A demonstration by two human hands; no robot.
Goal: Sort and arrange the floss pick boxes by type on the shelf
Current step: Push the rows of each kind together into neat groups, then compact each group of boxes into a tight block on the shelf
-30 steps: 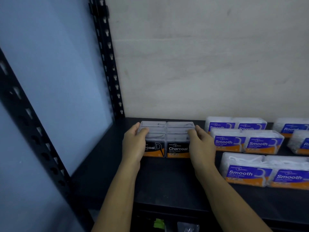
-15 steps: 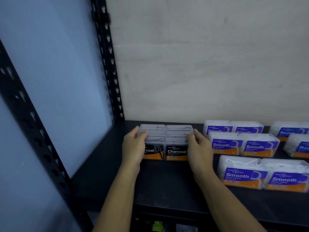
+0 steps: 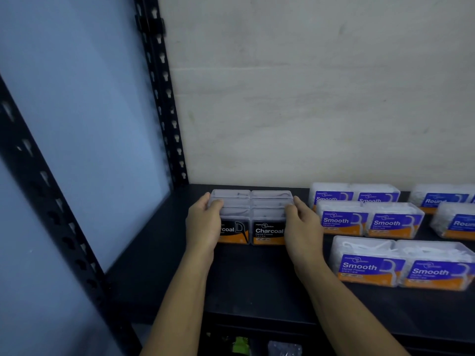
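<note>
A block of clear Charcoal floss pick boxes (image 3: 268, 231), two wide and several deep, stands on the black shelf (image 3: 257, 281) near its back left corner. My left hand (image 3: 203, 227) grips the block's left side with the thumb hooked over the top. On the block's right side, my right hand (image 3: 303, 229) holds it the same way. To the right stand rows of purple-labelled Smooth boxes (image 3: 344, 222), with a front pair (image 3: 367, 267) nearer me. Round boxes (image 3: 437, 201) sit at the far right, partly cut off.
A black slotted upright (image 3: 164, 98) rises at the back left corner beside a pale side panel (image 3: 90, 124). A white wall (image 3: 308, 98) closes the back. Bare shelf lies in front of the Charcoal block. Small items (image 3: 241, 345) show on a lower level.
Both hands have stayed on the sides of the Charcoal block, which has barely moved. The view has shifted slightly.
</note>
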